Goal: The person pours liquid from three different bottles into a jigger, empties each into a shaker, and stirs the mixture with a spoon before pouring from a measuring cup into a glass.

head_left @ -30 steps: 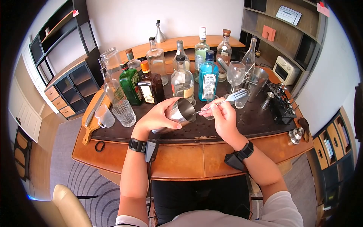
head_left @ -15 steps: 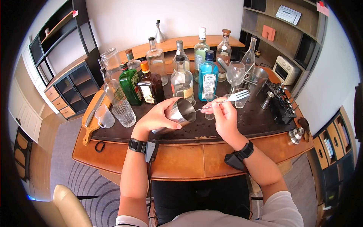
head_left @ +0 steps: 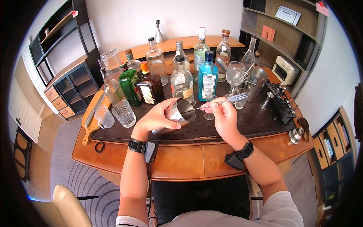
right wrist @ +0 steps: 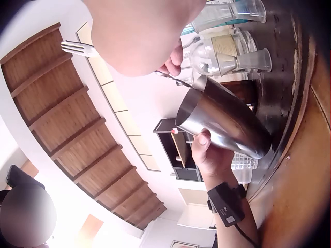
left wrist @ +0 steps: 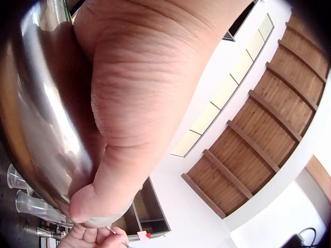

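My left hand (head_left: 154,116) grips a metal shaker tin (head_left: 184,113), thumb across its near side. The tin tilts, with its mouth facing up and to the right. Between the thumb and fingers of my right hand (head_left: 226,120) is a thin bar spoon (head_left: 239,97) with a fork-shaped end that sticks out to the right. Its twisted shaft runs into the tin's mouth, and the far end is hidden inside. In the right wrist view, the tin (right wrist: 227,121) leans close over the table, and the fork tines (right wrist: 77,48) show beyond the right hand.
Several bottles stand behind the hands, including a blue one (head_left: 208,77) and a green one (head_left: 129,86). To the left are a cut-glass tumbler (head_left: 124,114), a plastic cup (head_left: 104,116) and a cutting board (head_left: 90,130). A jigger (head_left: 267,101) and black rack (head_left: 283,108) stand right.
The bar spoon has turned and shifted slightly in the right hand's fingers, and its fork end shows a different face. The left hand and the tin stay nearly still.
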Motion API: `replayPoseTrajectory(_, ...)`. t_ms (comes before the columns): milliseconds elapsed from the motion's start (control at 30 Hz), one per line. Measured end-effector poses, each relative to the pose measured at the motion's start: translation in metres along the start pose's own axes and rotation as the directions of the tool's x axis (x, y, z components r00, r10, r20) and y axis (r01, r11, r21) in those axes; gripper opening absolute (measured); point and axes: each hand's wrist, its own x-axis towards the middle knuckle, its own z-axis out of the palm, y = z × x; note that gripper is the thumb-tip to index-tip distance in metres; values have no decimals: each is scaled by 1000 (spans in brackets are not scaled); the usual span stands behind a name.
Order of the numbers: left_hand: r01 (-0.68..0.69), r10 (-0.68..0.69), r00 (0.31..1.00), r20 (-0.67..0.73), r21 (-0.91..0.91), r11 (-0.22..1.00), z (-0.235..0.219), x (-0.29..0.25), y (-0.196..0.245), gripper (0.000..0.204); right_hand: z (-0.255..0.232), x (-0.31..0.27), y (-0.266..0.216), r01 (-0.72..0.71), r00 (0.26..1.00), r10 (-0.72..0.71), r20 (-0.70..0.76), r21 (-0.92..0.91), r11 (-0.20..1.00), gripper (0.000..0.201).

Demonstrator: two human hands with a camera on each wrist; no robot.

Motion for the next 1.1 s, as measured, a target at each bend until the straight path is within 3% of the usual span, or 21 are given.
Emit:
replayPoseTrajectory(100,1,-1,1000,-6,24,1000,-1,-1,0,95,-2,-1,-2,-25,999,25,25,0,1000,17)
replayPoseTrajectory(200,-6,7,1000,-14,55,998,0,-1,0,95,-4,1,-9,-110,992,100,80,132,985,17)
replayPoseTrajectory(300,-4,4,1000,-18,30,1000,1,-1,0,94,0,2,-9,-116,992,99,73,283,952,16)
replayPoseTrajectory(400,-1,1,1000,-8,-5,1000,3,-1,4,93,4,1,-6,-93,996,94,11,308,947,16)
replayPoseTrajectory(500,-3,3,1000,-4,-5,1000,4,-2,9,92,3,2,1,-37,998,44,-44,145,989,15)
replayPoseTrajectory(600,-4,4,1000,-1,2,1000,3,-2,8,92,0,1,1,-48,999,49,-4,43,998,15)
replayPoseTrajectory(800,7,-7,1000,-11,53,999,3,-2,8,94,-2,1,-5,-173,984,156,85,265,949,16)
replayPoseTrajectory(900,10,-8,1000,-22,62,998,3,-2,6,95,3,0,-7,-161,987,156,44,332,929,16)
replayPoseTrajectory(1000,10,-8,999,-32,50,999,0,-1,-2,94,6,1,0,-114,991,129,-34,288,951,15)
replayPoseTrajectory(1100,9,-8,1000,-26,46,999,-2,0,-4,95,3,0,1,-73,997,76,-29,112,991,15)
